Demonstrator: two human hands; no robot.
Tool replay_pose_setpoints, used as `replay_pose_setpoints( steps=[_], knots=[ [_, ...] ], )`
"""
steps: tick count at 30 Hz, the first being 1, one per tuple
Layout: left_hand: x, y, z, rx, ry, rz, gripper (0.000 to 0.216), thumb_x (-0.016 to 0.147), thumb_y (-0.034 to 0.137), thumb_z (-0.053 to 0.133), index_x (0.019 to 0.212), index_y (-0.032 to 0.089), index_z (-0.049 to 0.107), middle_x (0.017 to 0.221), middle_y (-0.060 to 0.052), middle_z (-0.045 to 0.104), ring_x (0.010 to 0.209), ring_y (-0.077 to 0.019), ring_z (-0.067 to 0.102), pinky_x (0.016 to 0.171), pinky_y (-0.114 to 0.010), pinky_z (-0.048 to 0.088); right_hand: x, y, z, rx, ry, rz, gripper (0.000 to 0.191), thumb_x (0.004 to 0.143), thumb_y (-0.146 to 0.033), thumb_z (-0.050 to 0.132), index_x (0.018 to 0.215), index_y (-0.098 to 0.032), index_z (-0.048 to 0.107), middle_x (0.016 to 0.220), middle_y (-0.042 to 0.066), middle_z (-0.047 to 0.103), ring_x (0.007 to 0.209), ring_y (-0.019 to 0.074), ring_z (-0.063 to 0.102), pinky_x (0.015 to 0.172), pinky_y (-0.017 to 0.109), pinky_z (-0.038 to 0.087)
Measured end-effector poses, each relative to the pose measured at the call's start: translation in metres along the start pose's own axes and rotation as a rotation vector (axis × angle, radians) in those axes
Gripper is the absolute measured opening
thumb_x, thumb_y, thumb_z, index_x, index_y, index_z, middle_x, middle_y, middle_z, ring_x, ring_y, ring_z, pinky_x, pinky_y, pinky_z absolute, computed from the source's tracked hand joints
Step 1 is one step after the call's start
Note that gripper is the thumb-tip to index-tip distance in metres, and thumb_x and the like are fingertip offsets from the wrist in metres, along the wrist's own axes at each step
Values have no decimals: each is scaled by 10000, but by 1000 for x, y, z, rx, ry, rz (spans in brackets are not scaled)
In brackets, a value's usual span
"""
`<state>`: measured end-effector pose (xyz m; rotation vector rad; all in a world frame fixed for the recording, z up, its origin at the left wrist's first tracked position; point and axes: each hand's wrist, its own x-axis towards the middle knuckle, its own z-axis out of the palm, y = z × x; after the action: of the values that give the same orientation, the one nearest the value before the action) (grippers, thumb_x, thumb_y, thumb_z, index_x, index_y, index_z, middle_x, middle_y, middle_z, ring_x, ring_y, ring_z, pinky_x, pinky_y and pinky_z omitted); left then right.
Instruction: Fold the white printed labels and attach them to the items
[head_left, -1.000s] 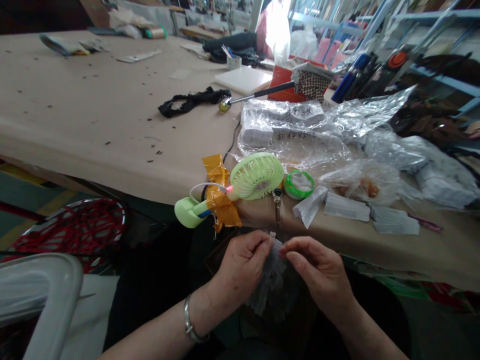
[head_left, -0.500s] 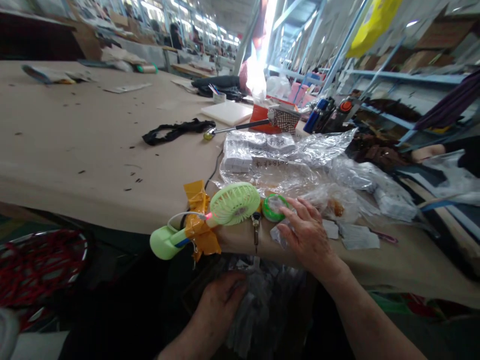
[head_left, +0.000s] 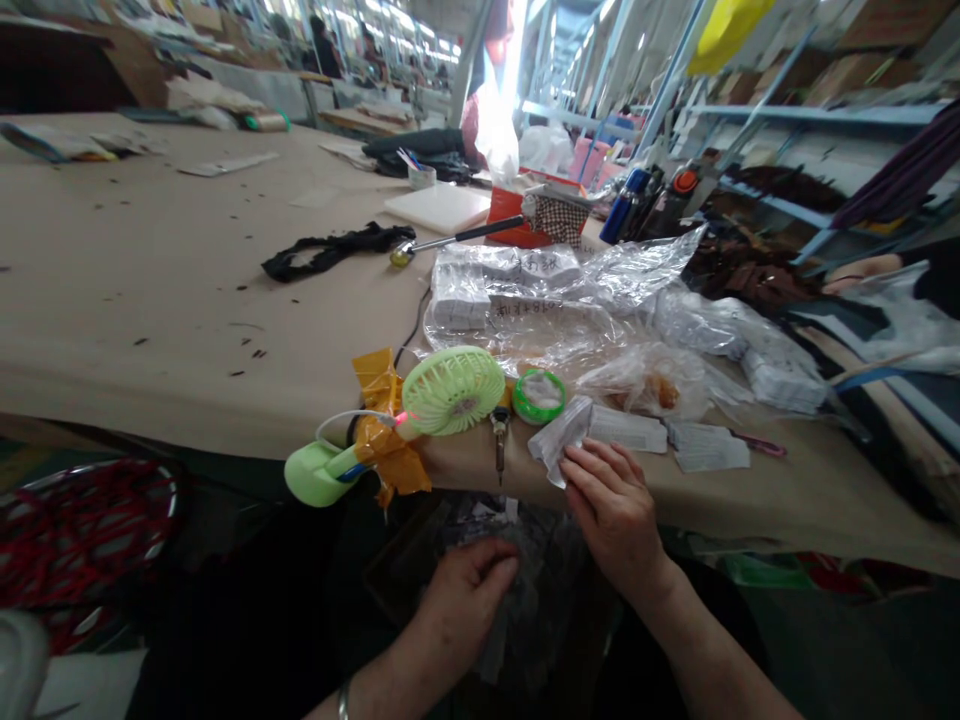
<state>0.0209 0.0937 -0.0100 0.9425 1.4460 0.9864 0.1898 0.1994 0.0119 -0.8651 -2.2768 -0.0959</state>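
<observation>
My right hand (head_left: pixel 613 512) is at the table's front edge, its fingers closed on the near end of some thin whitish slips (head_left: pixel 561 438). Printed labels (head_left: pixel 628 430) lie just beyond those fingers. Left of the slips stands a round green tub (head_left: pixel 538 396) with something white inside. My left hand (head_left: pixel 471 592) is below the table edge, thumb and forefinger pinched together; I cannot make out anything between them. Under it hangs a heap of loose translucent scraps (head_left: pixel 517 640). A small metal-tipped tool (head_left: pixel 500 445) points down at the edge between my hands.
A green hand fan (head_left: pixel 454 390) is fixed to the table edge with orange tape (head_left: pixel 390 455). Plastic-wrapped label bundles (head_left: pixel 461 298) lie behind it. Further back are a black fabric strip (head_left: pixel 330 250), a long-handled tool (head_left: pixel 457 238) and a red box (head_left: pixel 517 215). A red-laced basket (head_left: pixel 82 540) stands lower left.
My right hand has come back from the green tub to the slips at the table edge. My left hand has moved slightly right, over the scraps. The view has shifted a little.
</observation>
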Motion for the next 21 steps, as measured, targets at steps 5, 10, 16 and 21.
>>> replay_pose_setpoints(
  steps=[5, 10, 16, 21],
  knots=[
    [5, 29, 17, -394, -100, -175, 141, 764, 259, 620, 736, 128, 664, 676, -38, 651, 641, -148, 579, 628, -255, 441, 0, 2, -8, 176, 96, -38, 185, 850, -99, 560, 948, -218, 664, 996, 42, 719, 1081, 218, 603, 1004, 470, 408],
    [10, 50, 36, -947, -277, -256, 296, 823, 389, 612, 919, 114, 665, 835, -78, 674, 684, -128, 619, 637, -240, 483, -23, -18, -26, 282, 11, -172, 188, 856, -116, 534, 985, -196, 646, 1012, 68, 694, 1125, 239, 555, 969, 473, 438],
    [19, 50, 46, -879, -191, -288, 142, 769, 221, 680, 835, 97, 657, 692, -37, 645, 554, -86, 584, 537, -188, 465, -24, -8, -37, 185, -111, -120, 297, 860, -166, 544, 1157, -159, 565, 1109, 98, 646, 1182, 255, 492, 985, 455, 429],
    [14, 42, 46, -667, -141, -359, 202, 812, 282, 629, 899, 99, 635, 677, -75, 678, 566, -139, 628, 579, -253, 502, -11, 21, -30, -243, -172, 188, 529, 864, -391, 563, 1295, -95, 482, 1282, 187, 541, 1223, 355, 424, 970, 547, 384]
  ],
)
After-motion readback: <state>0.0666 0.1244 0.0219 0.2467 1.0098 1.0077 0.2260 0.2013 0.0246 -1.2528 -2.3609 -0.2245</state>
